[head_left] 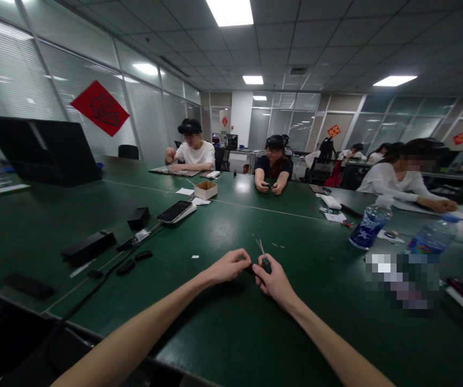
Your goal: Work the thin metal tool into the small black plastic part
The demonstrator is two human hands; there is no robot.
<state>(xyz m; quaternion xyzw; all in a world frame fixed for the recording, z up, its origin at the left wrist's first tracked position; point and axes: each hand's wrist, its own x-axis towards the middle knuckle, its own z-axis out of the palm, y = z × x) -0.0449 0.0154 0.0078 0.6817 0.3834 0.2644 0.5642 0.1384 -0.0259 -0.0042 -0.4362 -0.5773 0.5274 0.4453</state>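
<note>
My left hand (231,265) is closed in a pinch above the green table (215,344). A small dark piece (249,269) shows at its fingertips, too small and shaded to name. Close beside it, my right hand (273,279) is wrapped around a small tool with a dark green handle (266,264). Thin metal prongs (260,246) of this tool point up and away from me; its exact kind is unclear. The fingertips of both hands nearly meet around the dark piece. A tiny white scrap (195,257) lies left of my hands.
To the left lie black boxes (88,247), a black cable (106,285), a phone (175,211) and a laptop (41,150). An open cardboard box (206,190) stands farther back. Bottles (370,223) stand at the right. Several people sit around the table, one opposite (273,166).
</note>
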